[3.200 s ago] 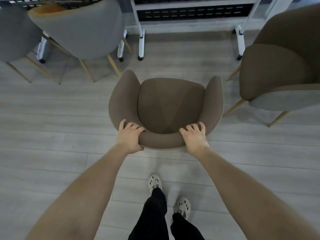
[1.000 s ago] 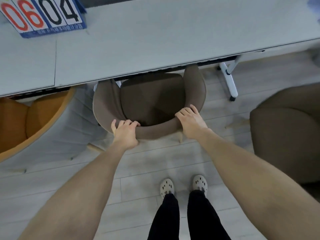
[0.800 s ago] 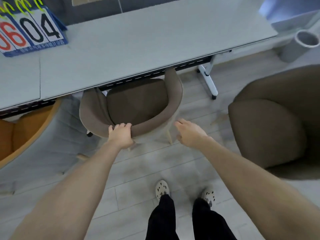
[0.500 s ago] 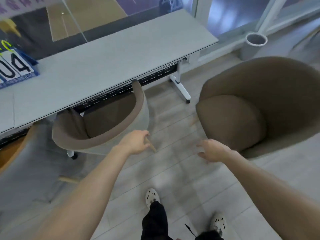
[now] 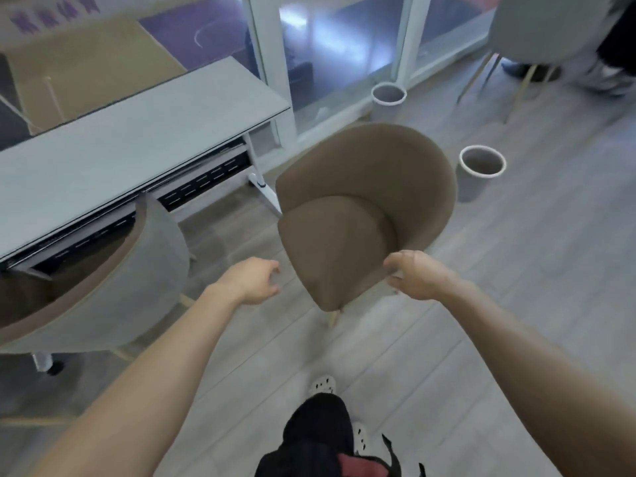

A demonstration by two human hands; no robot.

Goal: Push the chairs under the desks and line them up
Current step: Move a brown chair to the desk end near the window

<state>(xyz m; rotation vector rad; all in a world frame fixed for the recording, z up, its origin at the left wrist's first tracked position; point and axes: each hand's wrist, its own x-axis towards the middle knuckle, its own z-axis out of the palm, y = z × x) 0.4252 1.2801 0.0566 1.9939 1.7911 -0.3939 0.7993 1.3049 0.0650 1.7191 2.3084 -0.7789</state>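
A brown tub chair [image 5: 361, 208] stands free on the floor off the right end of the grey desk [image 5: 120, 149], its seat turned toward me. My right hand [image 5: 418, 275] grips the near end of its rim, thumb on top and fingers under. My left hand [image 5: 254, 278] hangs in the air left of that chair with fingers loosely curled, holding nothing. Another brown chair with a grey back [image 5: 113, 270] sits tucked under the desk at the left, partly hidden by the desktop.
Two grey bins [image 5: 389, 94] [image 5: 481, 166] stand on the floor beyond the free chair. A glass wall [image 5: 327, 46] runs behind the desk. A grey chair [image 5: 543, 25] and a person's shoe [image 5: 605, 77] are at the top right.
Both hands let go of the chair that now sits under the desk. The view swung right, and my right hand reached the second brown chair and took its rim.
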